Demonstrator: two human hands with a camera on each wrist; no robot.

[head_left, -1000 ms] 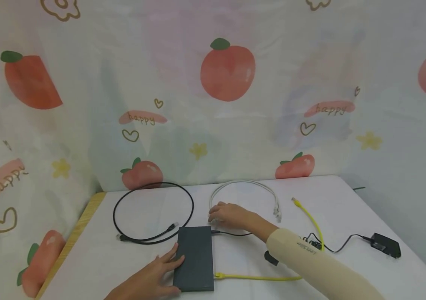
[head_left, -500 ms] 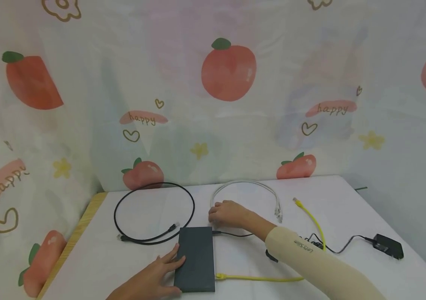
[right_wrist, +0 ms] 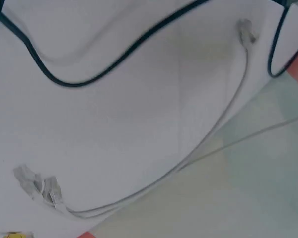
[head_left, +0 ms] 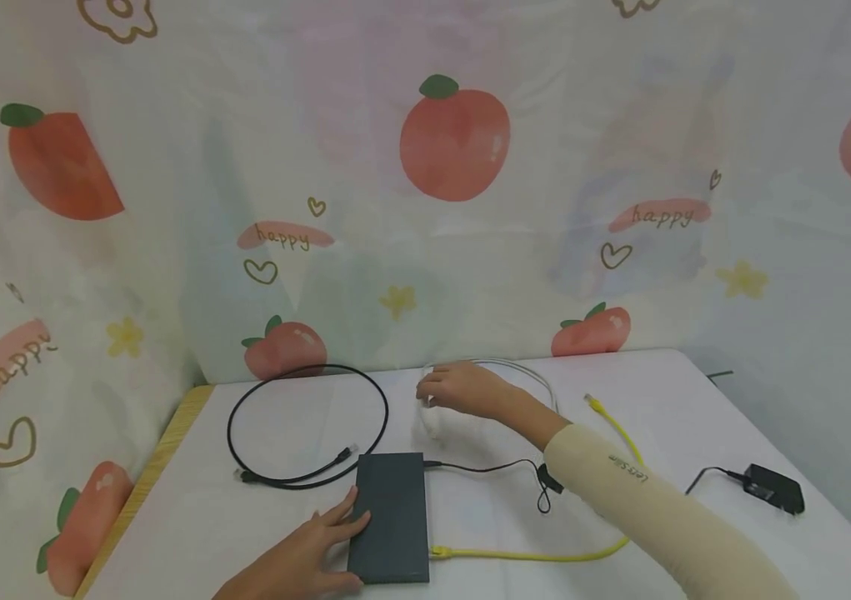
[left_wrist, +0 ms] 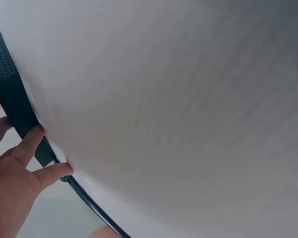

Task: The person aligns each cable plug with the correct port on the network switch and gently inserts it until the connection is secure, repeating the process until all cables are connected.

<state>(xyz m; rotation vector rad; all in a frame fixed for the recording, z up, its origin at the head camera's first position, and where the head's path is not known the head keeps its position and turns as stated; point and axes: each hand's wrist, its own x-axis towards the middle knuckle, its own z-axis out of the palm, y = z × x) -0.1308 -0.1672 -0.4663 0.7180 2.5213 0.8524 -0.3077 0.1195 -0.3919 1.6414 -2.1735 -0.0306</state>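
My left hand (head_left: 312,550) rests at the left side of a flat dark box (head_left: 389,525), fingers straight and spread over its edge. Vent holes show on the box's side in the left wrist view. A yellow network cable (head_left: 538,556) and a thin black power cord (head_left: 478,469) join its right side. Over the back of the table my right hand (head_left: 470,390) pinches one end of a white network cable (right_wrist: 248,139). That hand is out of the right wrist view, where the strand runs off the right edge. A clear plug (right_wrist: 246,32) lies on the table, with two more plugs (right_wrist: 50,191) at left.
A looped black network cable (head_left: 305,482) lies at the back left. At the right sits a black power adapter (head_left: 773,489), and the yellow cable's other plug (head_left: 592,402) lies at the back. A fruit-patterned curtain (head_left: 470,275) hangs behind the white table.
My right hand has moved up and away toward the back of the table, taking the white cable's end along and uncovering a plug below. The left hand and box have stayed put.
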